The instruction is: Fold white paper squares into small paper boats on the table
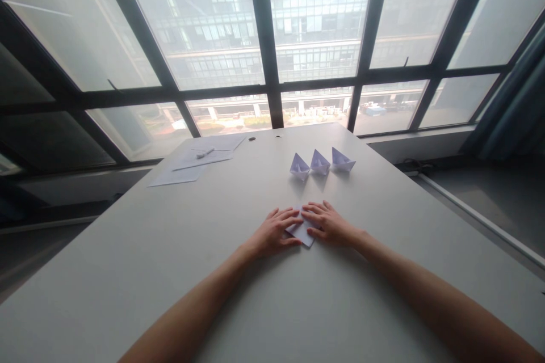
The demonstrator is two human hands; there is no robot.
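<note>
Because the pale surface (128, 249) is broad and flat, it seems to give us firm backing beneath the folded paper (304, 234). Well beyond the folded paper, off to its left, we see overlapping loose sheets (181, 176), perhaps placed there to leave elbow room. At the folded paper's left side our left hand (277, 232) lies wide, palm down, fingertips on top; at its right side our right hand (330, 226) lies wide too, fingers over it. Neither pinches; together they seem to pin it flat. Beyond the folded paper, slightly to its right, three paper boats (320, 163) stand in a row, probably there to stay clear of our fingers. The folded paper itself lies between our hands, one corner pointing toward us; its long axis may run away from us, but our fingers hide too much. Far to its left, a small white object (205, 153) rests on the sheets, too tiny to identify.
</note>
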